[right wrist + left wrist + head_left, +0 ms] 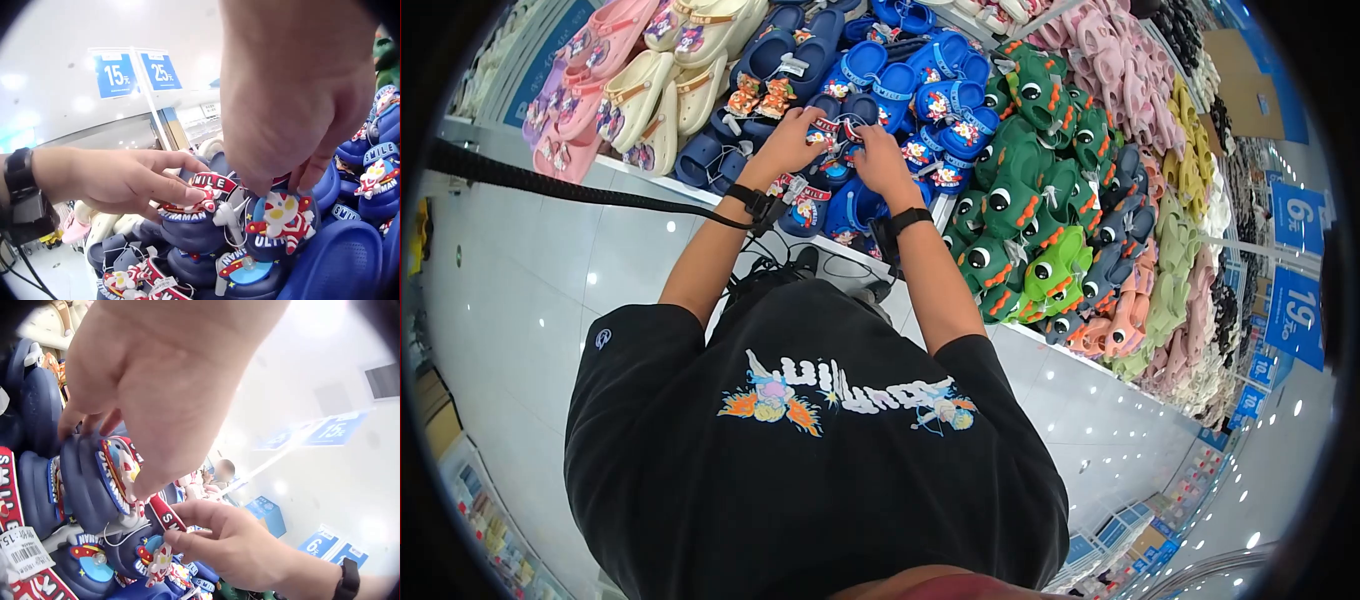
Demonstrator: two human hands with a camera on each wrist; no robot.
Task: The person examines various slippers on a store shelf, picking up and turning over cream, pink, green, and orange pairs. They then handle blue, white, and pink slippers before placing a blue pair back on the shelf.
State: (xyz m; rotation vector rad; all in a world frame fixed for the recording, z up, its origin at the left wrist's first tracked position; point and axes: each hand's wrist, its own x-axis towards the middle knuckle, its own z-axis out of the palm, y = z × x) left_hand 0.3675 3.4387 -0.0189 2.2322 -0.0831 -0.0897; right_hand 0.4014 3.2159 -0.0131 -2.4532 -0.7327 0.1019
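A pair of navy clogs [190, 226] with red SMILE straps and Ultraman charms is joined by a white tie. My left hand [788, 143] grips the left clog, its thumb on the charm and red strap in the right wrist view. With thumb and fingers, my right hand [884, 162] pinches the right clog by its red strap [165, 514]. Both hands are close together over the pile, palms down, and partly hide the pair. Just below lie more navy clogs [87, 565] of the same kind, one with a white price tag [28, 555].
Bright blue clogs [895, 88] are piled to the right, then green dinosaur clogs [1015, 185]. Cream clogs [640, 95] and pink clogs [612, 45] stand at the left. A black cable [580, 190] runs to the left wrist. Blue price signs [114, 75] hang beyond.
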